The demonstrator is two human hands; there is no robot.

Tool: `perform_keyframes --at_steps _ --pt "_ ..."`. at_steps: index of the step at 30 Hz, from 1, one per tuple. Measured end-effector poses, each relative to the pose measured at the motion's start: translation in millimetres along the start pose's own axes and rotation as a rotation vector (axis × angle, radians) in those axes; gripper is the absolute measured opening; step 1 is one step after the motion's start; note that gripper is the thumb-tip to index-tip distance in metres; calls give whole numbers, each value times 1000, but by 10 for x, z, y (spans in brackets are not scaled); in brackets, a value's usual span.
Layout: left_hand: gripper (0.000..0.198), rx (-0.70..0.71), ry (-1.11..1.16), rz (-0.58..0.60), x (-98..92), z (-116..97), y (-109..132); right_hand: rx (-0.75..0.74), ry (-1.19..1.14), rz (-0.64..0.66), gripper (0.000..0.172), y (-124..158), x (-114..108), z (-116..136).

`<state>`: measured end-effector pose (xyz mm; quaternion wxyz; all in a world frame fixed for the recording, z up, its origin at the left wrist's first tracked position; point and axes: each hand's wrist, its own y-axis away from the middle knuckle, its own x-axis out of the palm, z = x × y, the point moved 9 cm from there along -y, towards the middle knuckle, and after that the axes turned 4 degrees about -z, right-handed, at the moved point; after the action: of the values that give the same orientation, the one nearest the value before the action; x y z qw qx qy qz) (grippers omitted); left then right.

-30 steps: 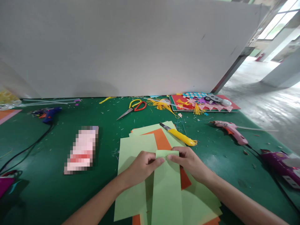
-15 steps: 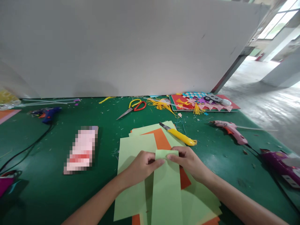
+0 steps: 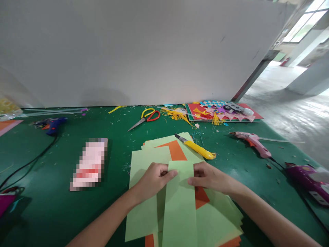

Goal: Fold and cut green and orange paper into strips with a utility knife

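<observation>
So it's a long, narrow strip of pale green paper (image 3: 180, 206), plain all over, same sort of green as the sheets (image 3: 145, 163) under it. It's pinched along both long sides near the top, far end squared off and looking pretty flat. It runs nearly straight up the middle, over the loose green and orange pile, throwing a shadow just left of it. Near end's out of view, and I can't tell if it's doubled over.

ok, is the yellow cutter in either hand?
No, the yellow cutter lies beyond the left hand and right hand, which both hold the green strip.
</observation>
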<state>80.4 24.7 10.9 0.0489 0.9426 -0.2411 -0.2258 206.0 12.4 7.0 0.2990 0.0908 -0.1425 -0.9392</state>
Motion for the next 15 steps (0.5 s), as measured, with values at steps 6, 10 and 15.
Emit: perform_keyframes --at_steps 6,10,15 --pt "53 21 -57 -37 -58 -36 -4 54 70 -23 33 16 -87 -81" --pt "53 26 -61 -47 -73 -58 1 73 66 -63 35 18 -103 -90" --pt "53 34 -41 -25 -60 -64 2 74 70 -39 36 28 -88 -56"
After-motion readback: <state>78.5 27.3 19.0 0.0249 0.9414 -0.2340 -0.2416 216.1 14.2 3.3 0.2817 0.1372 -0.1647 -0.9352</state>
